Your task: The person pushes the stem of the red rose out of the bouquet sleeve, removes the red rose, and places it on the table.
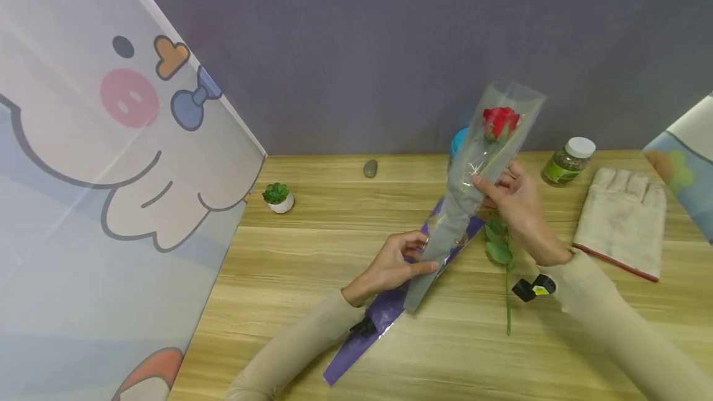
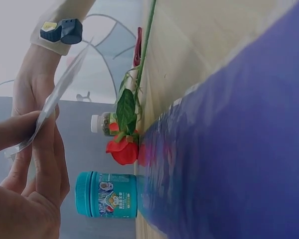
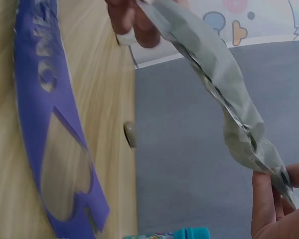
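Observation:
A red rose [image 1: 500, 124] stands inside the wide upper end of a grey flower sleeve [image 1: 452, 224], clear at the front and held slanting over the table. My left hand [image 1: 392, 263] pinches the sleeve's narrow lower part between thumb and fingers. Higher up, just below the bloom, my right hand [image 1: 519, 200] grips the sleeve's edge. Beneath lies a flat purple flower sleeve [image 1: 356, 346] with a heart-shaped window [image 3: 65, 169]. A second rose [image 2: 123, 149] rests on the table under my right hand, its leafy green stem [image 1: 508, 296] pointing toward me.
Behind the grey sleeve stands a turquoise jar [image 2: 120, 195], mostly hidden in the head view. At the right are a white-lidded jar [image 1: 568, 163] and a pale work glove [image 1: 622, 224]. A small potted succulent [image 1: 278, 197] and a stone [image 1: 370, 169] sit further left. A grey wall borders the back.

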Tool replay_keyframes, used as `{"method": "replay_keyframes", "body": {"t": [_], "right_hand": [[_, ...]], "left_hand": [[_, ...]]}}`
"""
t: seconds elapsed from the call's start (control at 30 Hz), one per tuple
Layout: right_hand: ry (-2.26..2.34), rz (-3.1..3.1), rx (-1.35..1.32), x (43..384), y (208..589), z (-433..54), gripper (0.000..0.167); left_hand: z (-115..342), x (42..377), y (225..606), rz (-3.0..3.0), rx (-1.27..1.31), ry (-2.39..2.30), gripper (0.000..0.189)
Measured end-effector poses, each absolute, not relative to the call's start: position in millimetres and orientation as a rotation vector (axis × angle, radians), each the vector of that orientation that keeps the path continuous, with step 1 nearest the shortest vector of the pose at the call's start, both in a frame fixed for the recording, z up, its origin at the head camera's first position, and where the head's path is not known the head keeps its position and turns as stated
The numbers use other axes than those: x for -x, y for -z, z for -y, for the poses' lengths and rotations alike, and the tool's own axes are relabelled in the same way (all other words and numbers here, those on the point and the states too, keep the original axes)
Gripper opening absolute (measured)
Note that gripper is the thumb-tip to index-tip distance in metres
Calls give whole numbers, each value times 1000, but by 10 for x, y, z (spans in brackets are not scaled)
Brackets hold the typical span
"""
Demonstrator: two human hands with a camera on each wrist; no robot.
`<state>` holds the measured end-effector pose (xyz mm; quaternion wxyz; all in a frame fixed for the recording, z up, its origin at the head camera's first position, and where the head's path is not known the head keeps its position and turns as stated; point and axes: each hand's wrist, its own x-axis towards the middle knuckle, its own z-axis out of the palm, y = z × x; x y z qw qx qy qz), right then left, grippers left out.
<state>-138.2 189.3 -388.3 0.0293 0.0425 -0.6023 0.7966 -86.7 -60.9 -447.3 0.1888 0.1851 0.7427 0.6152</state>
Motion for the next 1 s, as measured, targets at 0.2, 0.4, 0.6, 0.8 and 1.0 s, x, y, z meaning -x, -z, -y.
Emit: {"method": "replay_keyframes", "body": {"t": [0.2, 0.4, 0.6, 0.8, 1.0], "right_hand": [[-2460, 1881, -131, 1323, 3953, -1808, 37], [-2453, 1903, -78, 1286, 3985, -1766, 33], [-2385, 1970, -91, 1270, 3961, -1742, 39], [-2351, 1997, -113, 1260, 3967, -1737, 41], [-2381, 1960, -131, 1266, 3959, -1748, 45]], "left_hand": [[600, 883, 4466, -2079, -530, -1768, 34], [606, 880, 4450, -2088, -549, -1786, 35], [606, 869, 4407, -2085, -586, -1821, 34], [602, 867, 4396, -2088, -592, -1822, 34], [612, 870, 4390, -2106, -588, -1791, 37]]}}
